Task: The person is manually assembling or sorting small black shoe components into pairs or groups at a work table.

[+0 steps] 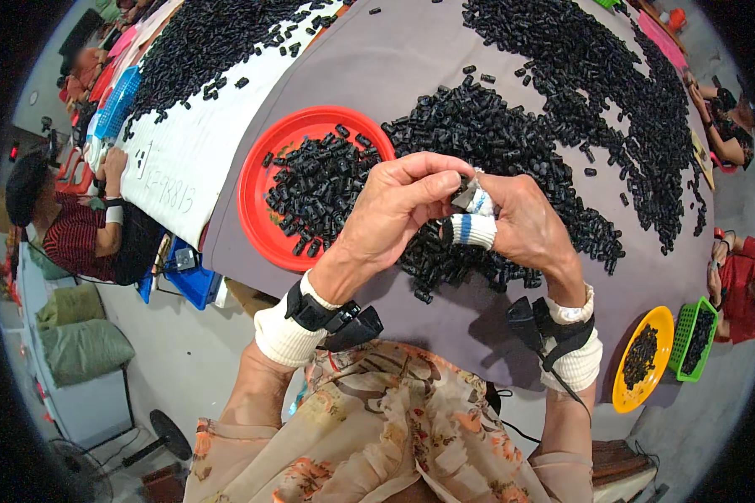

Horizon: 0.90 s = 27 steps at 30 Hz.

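Observation:
My left hand (386, 201) is closed in a pinch, thumb against forefinger, on a small dark part (462, 194). Its exact shape is mostly hidden by fingers. Meeting it from the other side, my right hand (528, 222) has its fingers curled in on the same part. White finger sleeves (474, 230) with blue and black bands cover some of the right fingers. Both hands hover over a heap of small black plastic pieces (461, 126) on the grey-covered table. Close to my left hand sits a red round tray (253, 214) holding many of the same pieces.
More black pieces (562, 50) spread over the far right, and another pile (201, 59) lies on a white sheet (176, 180). At the right edge are a yellow tray (658, 327) and a green basket (686, 339). Co-workers (75, 222) sit along both sides.

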Motion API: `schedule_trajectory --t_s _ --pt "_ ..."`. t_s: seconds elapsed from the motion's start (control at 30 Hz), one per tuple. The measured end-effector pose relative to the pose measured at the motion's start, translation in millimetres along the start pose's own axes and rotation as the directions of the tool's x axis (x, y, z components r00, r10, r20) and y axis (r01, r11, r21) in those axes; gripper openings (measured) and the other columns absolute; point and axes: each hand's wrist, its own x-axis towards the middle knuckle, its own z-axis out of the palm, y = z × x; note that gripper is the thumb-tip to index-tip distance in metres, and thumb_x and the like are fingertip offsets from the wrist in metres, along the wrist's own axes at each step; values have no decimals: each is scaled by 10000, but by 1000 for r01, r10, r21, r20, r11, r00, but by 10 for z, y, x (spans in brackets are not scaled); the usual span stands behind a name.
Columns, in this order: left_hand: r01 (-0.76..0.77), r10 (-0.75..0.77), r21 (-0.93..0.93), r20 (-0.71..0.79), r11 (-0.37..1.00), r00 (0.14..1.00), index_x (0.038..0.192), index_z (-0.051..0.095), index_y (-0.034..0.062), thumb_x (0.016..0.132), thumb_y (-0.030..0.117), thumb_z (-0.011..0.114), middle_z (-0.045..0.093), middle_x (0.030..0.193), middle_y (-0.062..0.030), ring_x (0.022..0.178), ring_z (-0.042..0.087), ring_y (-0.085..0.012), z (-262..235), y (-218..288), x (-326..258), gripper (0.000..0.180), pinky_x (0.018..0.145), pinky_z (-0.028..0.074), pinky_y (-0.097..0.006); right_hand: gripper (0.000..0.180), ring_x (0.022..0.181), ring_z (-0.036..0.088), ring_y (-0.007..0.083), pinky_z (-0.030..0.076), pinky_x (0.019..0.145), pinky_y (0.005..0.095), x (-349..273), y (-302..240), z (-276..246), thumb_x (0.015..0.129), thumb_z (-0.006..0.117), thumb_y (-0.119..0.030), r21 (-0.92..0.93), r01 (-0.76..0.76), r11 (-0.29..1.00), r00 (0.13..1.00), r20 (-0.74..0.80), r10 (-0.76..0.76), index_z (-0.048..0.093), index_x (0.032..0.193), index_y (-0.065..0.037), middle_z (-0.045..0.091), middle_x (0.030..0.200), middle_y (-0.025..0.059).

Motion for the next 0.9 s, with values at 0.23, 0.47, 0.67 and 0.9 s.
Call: schedule_trajectory --t_s 0.23,0.47,0.67,0.9 --pt "-1 7 -163 34 987 999 1054 549 10 865 127 540 590 850 -18 772 561 -84 -20 -44 12 222 704 464 -249 296 506 453 115 382 489 285 -12 44 -34 661 724 -235 53 -30 998 991 -126 37 554 736 -5 517 565 44" --pt "0 10 -206 47 979 999 1060 552 4 857 100 543 593 891 -33 789 565 -96 -44 -57 -22 225 712 466 -255 274 527 474 123 392 512 275 38 -31 -19 635 732 -220 74 -19 997 993 -111 28 568 730 -22 526 587 44" --pt "24 -2 -250 88 968 996 1054 557 -3 838 65 556 595 939 -52 844 564 -111 -117 -116 9 226 761 460 -260 316 521 494 170 395 518 302 34 13 2 630 724 -259 55 3 998 996 -84 2 540 723 -19 517 582 79" --pt "16 24 -272 142 962 990 1035 563 -2 828 54 564 598 970 -68 875 563 -134 -119 -88 -1 214 795 459 -283 385 516 480 280 403 526 340 75 -17 -1 624 731 -297 -44 4 999 999 -45 -6 506 721 -1 509 587 122"
